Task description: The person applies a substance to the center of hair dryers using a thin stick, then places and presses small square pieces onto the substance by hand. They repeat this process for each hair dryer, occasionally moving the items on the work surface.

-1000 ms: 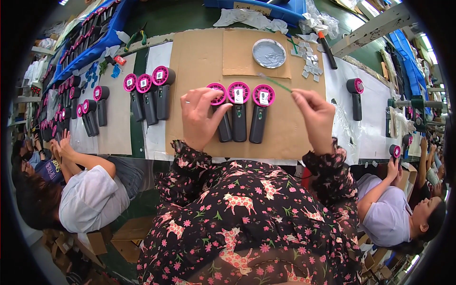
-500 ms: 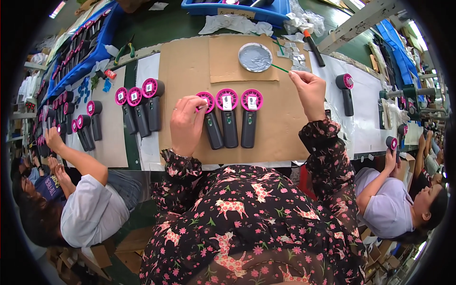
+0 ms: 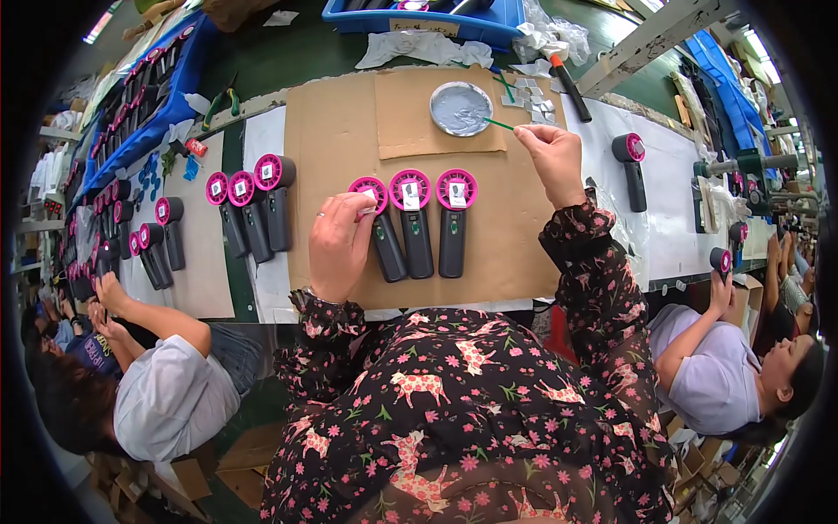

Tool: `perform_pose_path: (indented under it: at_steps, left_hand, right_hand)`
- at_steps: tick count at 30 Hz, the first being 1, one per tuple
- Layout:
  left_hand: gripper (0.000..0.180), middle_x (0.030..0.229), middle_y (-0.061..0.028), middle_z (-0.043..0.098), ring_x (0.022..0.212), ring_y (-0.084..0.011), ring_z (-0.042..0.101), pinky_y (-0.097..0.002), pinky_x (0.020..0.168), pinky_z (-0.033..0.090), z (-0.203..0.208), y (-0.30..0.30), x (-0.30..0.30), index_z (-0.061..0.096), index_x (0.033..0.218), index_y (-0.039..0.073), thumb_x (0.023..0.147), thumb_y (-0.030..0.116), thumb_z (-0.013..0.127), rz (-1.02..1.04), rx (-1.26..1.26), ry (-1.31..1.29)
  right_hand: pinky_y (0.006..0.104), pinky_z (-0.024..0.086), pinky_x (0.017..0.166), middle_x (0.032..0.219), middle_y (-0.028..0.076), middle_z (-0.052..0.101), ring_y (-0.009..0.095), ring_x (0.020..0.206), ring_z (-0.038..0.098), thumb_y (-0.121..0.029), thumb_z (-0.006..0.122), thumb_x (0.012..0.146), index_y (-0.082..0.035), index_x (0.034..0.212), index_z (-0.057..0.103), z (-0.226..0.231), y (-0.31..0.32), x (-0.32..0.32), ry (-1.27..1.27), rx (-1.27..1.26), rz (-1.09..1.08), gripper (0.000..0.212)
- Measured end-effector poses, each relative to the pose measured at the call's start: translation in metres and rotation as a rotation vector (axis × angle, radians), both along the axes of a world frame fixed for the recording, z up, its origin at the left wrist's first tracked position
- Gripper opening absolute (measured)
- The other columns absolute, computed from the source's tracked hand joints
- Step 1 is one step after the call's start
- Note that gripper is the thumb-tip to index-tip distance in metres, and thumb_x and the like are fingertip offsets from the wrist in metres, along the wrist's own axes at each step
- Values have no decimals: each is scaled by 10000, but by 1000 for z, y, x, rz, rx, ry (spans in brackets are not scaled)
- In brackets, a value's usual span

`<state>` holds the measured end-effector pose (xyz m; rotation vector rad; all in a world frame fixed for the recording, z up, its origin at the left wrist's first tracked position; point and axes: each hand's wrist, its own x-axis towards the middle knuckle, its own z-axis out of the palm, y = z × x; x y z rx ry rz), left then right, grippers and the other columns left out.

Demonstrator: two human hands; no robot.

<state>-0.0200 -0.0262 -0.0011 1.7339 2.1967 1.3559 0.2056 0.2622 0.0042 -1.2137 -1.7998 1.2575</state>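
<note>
Cardboard (image 3: 506, 236) covers the desk's (image 3: 233, 148) near edge. Left hand (image 3: 341, 236) is curled by the left fan's head, partly blocking it; can't tell if those fingers grip anything. Right hand (image 3: 552, 157) reaches further in. Three fans (image 3: 414, 231) lie nearer that edge, paste dish (image 3: 461, 109) beyond. Green stick (image 3: 498, 125): pinched by the right fingers, over the dish's rim.

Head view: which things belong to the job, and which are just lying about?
Likely job: green stick in right hand; grey paste; three central fans, by left hand.

Apparently lying about: pliers; orange-tipped rod; crumpled white sheet.
</note>
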Motion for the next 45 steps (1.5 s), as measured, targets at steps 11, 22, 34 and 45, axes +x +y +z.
perform_pose_path:
  at_steps: [11, 22, 34, 45]
  left_hand:
    - [179, 1124, -94, 761, 1047, -316, 718, -423, 882, 566, 0, 1, 1, 770, 1128, 52, 953, 14, 783, 13, 1, 10]
    - [189, 1142, -83, 751, 1034, -302, 722, -416, 872, 578, 0, 6, 0, 790, 1142, 51, 958, 10, 790, 33, 50, 131]
    - [212, 1168, -93, 749, 1055, -303, 731, -411, 890, 598, -7, 2, 0, 783, 1178, 45, 970, 2, 778, 22, 58, 145]
    - [224, 1168, -86, 709, 1005, -287, 740, -401, 839, 597, -6, -2, 2, 776, 1179, 46, 961, -7, 783, 42, 32, 68]
  right_hand:
    - [233, 339, 552, 763, -70, 642, 20, 607, 455, -171, 825, 1010, 29, 1061, 847, -4, 4, 5, 207, -313, 35, 207]
    - [247, 229, 533, 713, -120, 478, 11, 570, 324, -148, 812, 1033, 21, 1111, 809, 10, 2, 9, 265, -411, -2, 186]
    - [250, 235, 543, 723, -112, 436, 25, 589, 336, -126, 756, 1070, 31, 1171, 786, 39, 8, 16, 432, -552, 55, 189]
    - [248, 268, 557, 736, -94, 461, 40, 616, 389, -110, 734, 1080, 53, 1194, 781, 81, -49, 5, 528, -589, 242, 204]
